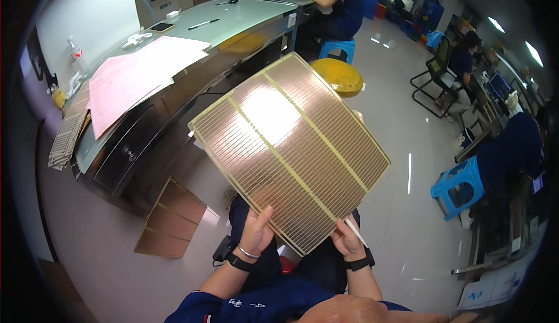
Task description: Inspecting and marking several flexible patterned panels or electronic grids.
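Observation:
A large copper-coloured circuit board panel (285, 148), with fine parallel rows and yellowish bands, is held up tilted before me, with bright glare on its upper part. My left hand (257, 233) grips its lower left edge, the thumb on the front face and the other fingers behind. At the lower right edge my right hand (347, 238) holds the panel too. A slim white pen-like stick (356, 232) also sits in that hand, pointing down past the wrist. What the fingers do behind the panel is hidden.
A similar copper panel (172, 221) leans low at the left. On the glass-topped desk (250, 13) lie pink sheets (137, 78), a pen (204, 24) and a phone (162, 27). A yellow round stool (338, 77) stands beyond the panel. Seated co-workers (343, 5) and blue stools (460, 186) are farther off.

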Available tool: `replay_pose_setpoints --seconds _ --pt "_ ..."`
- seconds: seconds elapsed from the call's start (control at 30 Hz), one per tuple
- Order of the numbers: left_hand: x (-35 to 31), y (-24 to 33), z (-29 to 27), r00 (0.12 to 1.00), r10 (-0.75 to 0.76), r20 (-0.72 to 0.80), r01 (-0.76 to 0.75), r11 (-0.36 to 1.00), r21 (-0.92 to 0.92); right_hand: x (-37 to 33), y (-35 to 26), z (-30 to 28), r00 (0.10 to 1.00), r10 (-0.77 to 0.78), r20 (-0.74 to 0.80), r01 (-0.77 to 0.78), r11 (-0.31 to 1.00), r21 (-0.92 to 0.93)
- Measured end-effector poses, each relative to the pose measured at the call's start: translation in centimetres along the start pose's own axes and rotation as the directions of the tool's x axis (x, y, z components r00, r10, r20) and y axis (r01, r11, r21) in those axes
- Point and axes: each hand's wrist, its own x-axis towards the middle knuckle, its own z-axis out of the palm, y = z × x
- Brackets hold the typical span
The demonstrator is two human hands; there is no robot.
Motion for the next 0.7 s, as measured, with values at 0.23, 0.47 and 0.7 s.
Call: replay_pose_setpoints --seconds 0.23,0.47,0.7 --pt "1.2 6.2 -3.8 0.99 -0.121 0.075 0.113 0.988 0.106 0.3 -8.1 -2.6 0.972 -0.054 -0.227 0.132 0.929 0.346" --pt "1.7 7.6 -2.7 0.95 -0.277 0.146 0.239 0.942 0.234 1.3 -7.1 -6.8 0.994 0.1 -0.05 -0.103 0.993 -0.065" --pt "1.3 3.8 -2.5 0.996 -0.09 -0.024 0.084 0.98 -0.179 2.1 -4.4 -3.6 0.992 -0.073 -0.103 0.08 0.995 0.059"
